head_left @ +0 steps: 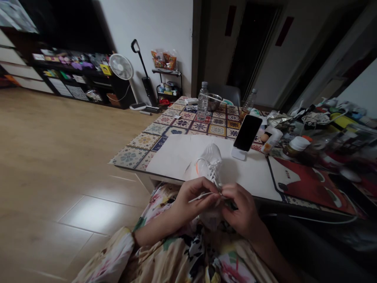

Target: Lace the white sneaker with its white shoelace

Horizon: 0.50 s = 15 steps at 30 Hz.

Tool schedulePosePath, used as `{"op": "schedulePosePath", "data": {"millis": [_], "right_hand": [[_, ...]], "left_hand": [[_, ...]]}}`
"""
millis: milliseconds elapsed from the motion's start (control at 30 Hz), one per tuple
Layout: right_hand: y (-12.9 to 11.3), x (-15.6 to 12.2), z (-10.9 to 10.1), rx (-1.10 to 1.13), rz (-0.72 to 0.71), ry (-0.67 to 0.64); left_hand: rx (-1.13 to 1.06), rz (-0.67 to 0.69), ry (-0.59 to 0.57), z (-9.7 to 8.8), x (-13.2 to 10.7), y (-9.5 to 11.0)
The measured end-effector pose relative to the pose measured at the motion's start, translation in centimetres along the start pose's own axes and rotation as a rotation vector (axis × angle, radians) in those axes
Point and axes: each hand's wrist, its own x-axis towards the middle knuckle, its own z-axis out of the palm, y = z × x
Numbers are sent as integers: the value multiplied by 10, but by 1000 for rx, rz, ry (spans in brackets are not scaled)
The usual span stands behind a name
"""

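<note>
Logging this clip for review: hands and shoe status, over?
Left hand pinching white lace. Right hand pinching it at white shoe. Shoe toe on white mat. Phone beyond, apart.

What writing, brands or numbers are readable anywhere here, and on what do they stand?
None reads clearly.
Red mat: white lettering, too blurred.
Snack bags: print too small.
White shoe, its lace pinched by left hand and right hand: no readable mark.

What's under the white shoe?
The shoe lies toe-out over a white sheet on the patterned table. The left hand and right hand cover its near end, so what's beneath there is hidden.
</note>
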Motion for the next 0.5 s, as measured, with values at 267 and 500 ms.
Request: {"op": "schedulePosePath", "data": {"millis": [267, 500], "right_hand": [[1, -7, -6, 80, -52, 67], [27, 1, -7, 962, 455, 428]], "left_hand": [[-163, -160, -16, 1, 6, -5], [-714, -48, 266, -30, 27, -24]]}}
